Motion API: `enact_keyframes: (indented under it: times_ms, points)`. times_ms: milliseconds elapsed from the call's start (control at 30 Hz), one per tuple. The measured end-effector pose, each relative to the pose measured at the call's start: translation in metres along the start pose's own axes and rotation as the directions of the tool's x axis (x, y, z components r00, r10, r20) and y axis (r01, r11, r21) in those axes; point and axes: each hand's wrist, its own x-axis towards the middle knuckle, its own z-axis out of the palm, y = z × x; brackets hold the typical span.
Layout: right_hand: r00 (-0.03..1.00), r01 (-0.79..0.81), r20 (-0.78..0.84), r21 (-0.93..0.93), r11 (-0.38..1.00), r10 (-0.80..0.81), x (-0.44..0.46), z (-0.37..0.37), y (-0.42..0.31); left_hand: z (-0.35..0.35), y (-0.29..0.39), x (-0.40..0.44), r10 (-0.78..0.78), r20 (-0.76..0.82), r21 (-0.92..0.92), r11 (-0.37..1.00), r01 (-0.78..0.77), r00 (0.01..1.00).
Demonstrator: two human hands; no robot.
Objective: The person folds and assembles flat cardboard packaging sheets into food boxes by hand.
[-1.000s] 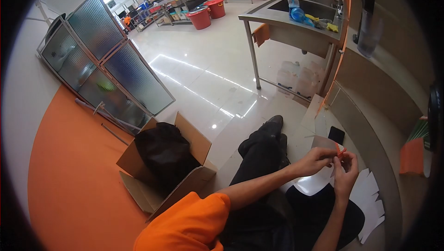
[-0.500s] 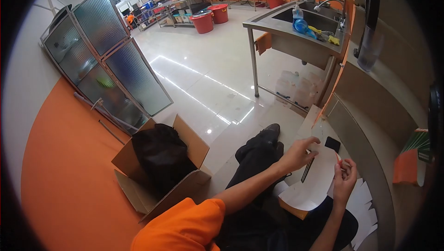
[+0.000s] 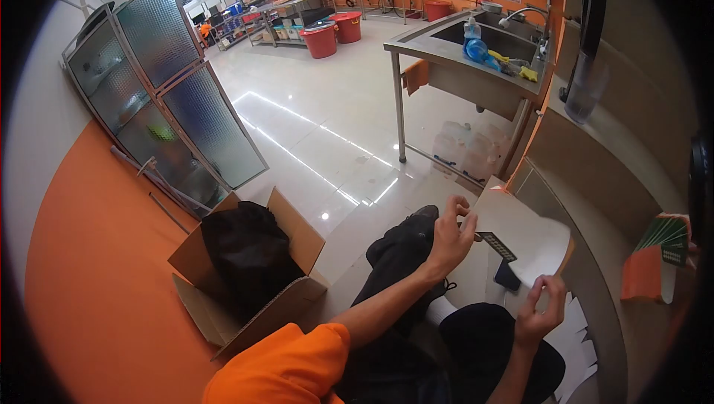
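Observation:
A curved white paperboard sheet with a dark patterned strip near its left side is held up over my lap. My left hand pinches the sheet's left edge. At its lower right corner, the fingers of my right hand are closed on the sheet. Beneath it, a dark flat object like a phone lies on the pale surface. White paper pieces with jagged edges lie to the right of my right knee.
An open cardboard box holding a black bag stands on my left. Ahead is a steel sink with a blue bottle. A glass-doored cabinet leans along the left wall. Red tubs stand farther back.
The sheet has been turned and lifted away from my lap, its patterned strip now more visible. My left hand has shifted left, and my right hand has moved lower. The view has shifted slightly.

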Motion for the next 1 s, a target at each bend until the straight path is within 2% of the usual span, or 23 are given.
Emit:
enact_keyframes:
  times_ms: [100, 133, 200, 233, 267, 367, 400, 500, 533, 567, 633, 733, 833, 900, 933, 1000]
  points:
    - [0.99, 0.006, 0.14, 0.003, 1.0, -0.006, -0.011, 0.007, -0.007, 0.01, -0.006, -0.012, 0.044, 0.036, -0.059, 0.997, -0.042, 0.998]
    - [0.978, -0.108, 0.184, 0.029, 0.994, 0.101, -0.011, 0.013, -0.011, 0.018, -0.022, -0.016, 0.072, 0.078, -0.095, 0.993, -0.064, 0.994]
    - [0.86, -0.388, 0.348, -0.026, 0.921, 0.372, -0.015, 0.019, -0.006, 0.023, -0.017, -0.023, 0.124, 0.134, -0.17, 0.98, -0.101, 0.983]
    - [0.762, -0.513, 0.421, -0.072, 0.855, 0.492, -0.015, 0.021, -0.004, 0.026, -0.016, -0.025, 0.11, 0.115, -0.218, 0.973, -0.083, 0.987]
    - [0.55, -0.637, 0.584, -0.17, 0.752, 0.598, -0.005, 0.016, -0.007, 0.032, -0.017, -0.027, 0.092, 0.093, -0.264, 0.962, -0.065, 0.991]
    - [0.431, -0.846, 0.68, 0.076, 0.528, 0.593, -0.029, 0.029, 0.012, 0.041, -0.022, -0.033, 0.047, 0.092, -0.333, 0.943, -0.014, 0.995]
    - [0.324, -0.929, 0.735, 0.129, 0.346, 0.596, -0.031, 0.03, 0.012, 0.041, -0.022, -0.037, 0.034, 0.103, -0.343, 0.939, 0.004, 0.994]
    - [0.293, -0.929, 0.71, 0.369, 0.015, 0.641, -0.026, 0.035, 0.021, 0.038, -0.012, -0.055, -0.135, 0.391, -0.23, 0.943, 0.239, 0.911]
    - [0.289, -0.916, 0.648, 0.401, 0.007, 0.705, -0.028, 0.035, 0.031, 0.041, -0.01, -0.061, -0.208, 0.477, -0.265, 0.893, 0.365, 0.854]
    - [0.314, -0.908, 0.635, 0.418, 0.028, 0.706, -0.023, 0.031, 0.036, 0.048, -0.014, -0.064, -0.033, 0.448, -0.284, 0.942, 0.177, 0.893]
    - [0.356, -0.878, 0.508, 0.47, 0.094, 0.784, -0.015, 0.024, 0.036, 0.05, -0.022, -0.071, 0.008, 0.535, -0.248, 0.957, 0.148, 0.845]
    - [0.377, -0.893, 0.482, 0.417, 0.171, 0.791, -0.012, 0.015, 0.053, 0.054, -0.032, -0.074, 0.22, 0.534, -0.24, 0.965, -0.103, 0.816]
    - [0.393, -0.885, 0.477, 0.426, 0.185, 0.786, -0.018, 0.018, 0.059, 0.044, -0.021, -0.074, 0.348, 0.525, -0.05, 0.923, -0.381, 0.777]
    - [0.394, -0.859, 0.449, 0.489, 0.148, 0.802, -0.026, 0.027, 0.063, 0.041, -0.025, -0.072, 0.28, 0.556, 0.053, 0.928, -0.369, 0.783]
    - [0.399, -0.866, 0.425, 0.467, 0.181, 0.813, -0.03, 0.03, 0.066, 0.04, -0.027, -0.071, 0.24, 0.569, 0.107, 0.927, -0.36, 0.786]
    - [0.45, -0.886, 0.451, 0.333, 0.322, 0.771, -0.031, 0.03, 0.065, 0.037, -0.028, -0.065, 0.255, 0.543, 0.107, 0.924, -0.368, 0.8]
